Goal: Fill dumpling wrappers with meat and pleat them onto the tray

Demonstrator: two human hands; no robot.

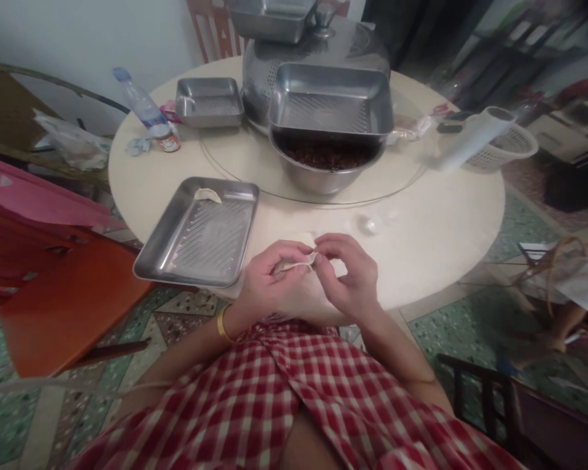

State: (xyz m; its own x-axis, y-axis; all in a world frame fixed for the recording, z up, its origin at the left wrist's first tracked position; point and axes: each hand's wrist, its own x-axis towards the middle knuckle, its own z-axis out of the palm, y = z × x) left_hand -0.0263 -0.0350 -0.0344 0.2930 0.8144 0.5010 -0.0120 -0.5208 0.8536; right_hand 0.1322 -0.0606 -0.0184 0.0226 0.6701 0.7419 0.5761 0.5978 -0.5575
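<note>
My left hand [267, 281] and my right hand [347, 274] meet at the near edge of a round cream table [436, 222]. Both pinch a pale dumpling wrapper [298, 264] folded between the fingertips. More wrappers [304, 240] lie on the table just behind it. To the left, a steel tray [200, 235] juts over the table edge, with one finished dumpling [207, 194] at its far end. A steel bowl of dark filling [326, 156] stands behind my hands, with an empty steel tray [330, 98] resting on its rim.
A small steel tray [209, 101], a plastic bottle [140, 101] and a little jar [169, 138] sit at the far left. A large lidded pot [318, 46] stands at the back. A white basket [507, 147] is on the right. An orange chair [63, 307] stands left, a dark chair [490, 391] right.
</note>
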